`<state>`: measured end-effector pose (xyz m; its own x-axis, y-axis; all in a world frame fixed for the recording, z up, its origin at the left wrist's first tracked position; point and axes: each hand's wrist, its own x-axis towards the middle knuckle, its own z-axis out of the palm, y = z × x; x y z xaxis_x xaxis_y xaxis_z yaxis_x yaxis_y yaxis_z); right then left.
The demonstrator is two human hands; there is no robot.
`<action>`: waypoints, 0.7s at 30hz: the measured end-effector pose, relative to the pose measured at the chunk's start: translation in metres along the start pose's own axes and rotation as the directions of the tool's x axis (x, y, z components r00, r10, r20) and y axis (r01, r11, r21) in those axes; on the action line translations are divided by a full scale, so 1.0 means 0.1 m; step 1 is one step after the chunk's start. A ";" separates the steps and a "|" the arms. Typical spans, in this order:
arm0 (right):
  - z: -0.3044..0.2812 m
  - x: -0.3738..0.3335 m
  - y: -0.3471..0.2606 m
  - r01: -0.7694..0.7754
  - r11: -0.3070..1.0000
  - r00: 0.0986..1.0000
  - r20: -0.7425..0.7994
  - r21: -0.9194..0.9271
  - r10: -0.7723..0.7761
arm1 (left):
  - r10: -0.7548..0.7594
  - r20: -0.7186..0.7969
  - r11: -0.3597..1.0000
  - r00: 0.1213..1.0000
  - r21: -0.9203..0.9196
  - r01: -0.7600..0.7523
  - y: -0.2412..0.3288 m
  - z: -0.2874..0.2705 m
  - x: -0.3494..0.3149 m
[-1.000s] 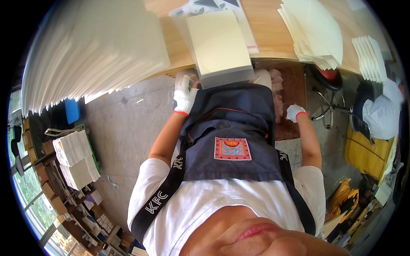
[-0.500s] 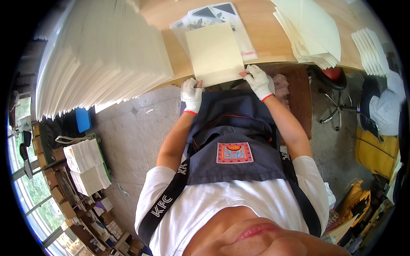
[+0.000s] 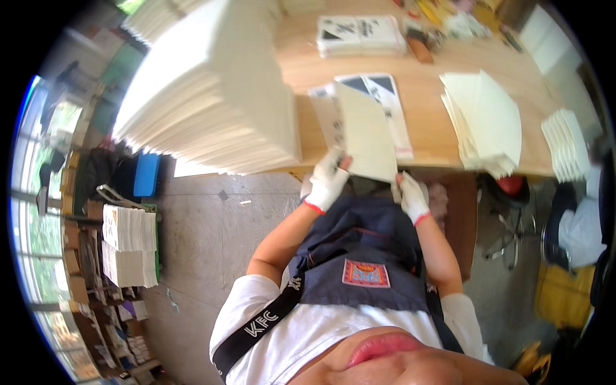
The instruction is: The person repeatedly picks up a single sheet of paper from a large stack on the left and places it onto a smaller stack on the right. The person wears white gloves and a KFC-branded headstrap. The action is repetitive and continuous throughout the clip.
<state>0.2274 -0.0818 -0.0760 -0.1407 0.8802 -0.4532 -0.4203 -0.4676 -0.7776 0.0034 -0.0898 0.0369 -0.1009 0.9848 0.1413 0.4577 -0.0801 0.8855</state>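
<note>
A flat cream paper piece (image 3: 369, 131) is tilted over the near edge of the table. My left hand (image 3: 328, 179), in a white glove with bare fingertips, pinches its lower left side. At its lower right corner, the fingers of my gloved right hand (image 3: 411, 196) are closed on it. Whether it is one sheet or folded layers I cannot tell. Beneath and beyond it lie printed white plastic sleeves (image 3: 401, 125) with dark corners; a part of one shows to the left of the paper.
A tall stack of cream paper (image 3: 212, 106) rises at the left of the wooden table (image 3: 420, 90). To the right are a smaller fanned stack (image 3: 487, 122) and a bundle of white pieces (image 3: 564, 144). Farther back sits a printed pile (image 3: 361, 35). A wheeled stool (image 3: 510, 186) stands beneath the right edge.
My view has shifted, showing more of the table's far side. The cream paper has turned from lying nearly flat to a steeper tilt, and my hands have come closer together.
</note>
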 end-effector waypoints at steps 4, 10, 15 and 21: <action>0.29 -0.27 -0.27 -0.009 0.991 0.934 0.354 0.135 -0.040 | 0.299 0.070 0.920 0.952 0.242 -0.307 0.89 -0.57 -0.02; 1.45 -0.70 -1.47 0.363 0.932 0.785 0.536 0.006 -0.310 | 0.706 -0.342 0.706 0.620 0.282 -0.649 1.70 -1.71 -0.21; 2.94 -0.80 -2.47 0.510 0.859 0.590 0.712 0.038 -0.381 | 0.575 -0.624 0.786 0.529 0.241 -0.570 2.09 -2.78 0.05; 3.49 -0.90 -2.62 0.606 0.698 0.676 0.710 -0.382 -0.198 | 0.447 -0.452 0.684 0.772 0.729 0.031 1.45 -3.68 0.29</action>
<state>0.0379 -0.0100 0.3207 -0.6481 0.7452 0.1572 -0.0366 0.1756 -0.9838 -0.2582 -0.1299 0.3326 -0.2726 0.6544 0.7053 0.9539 0.0881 0.2869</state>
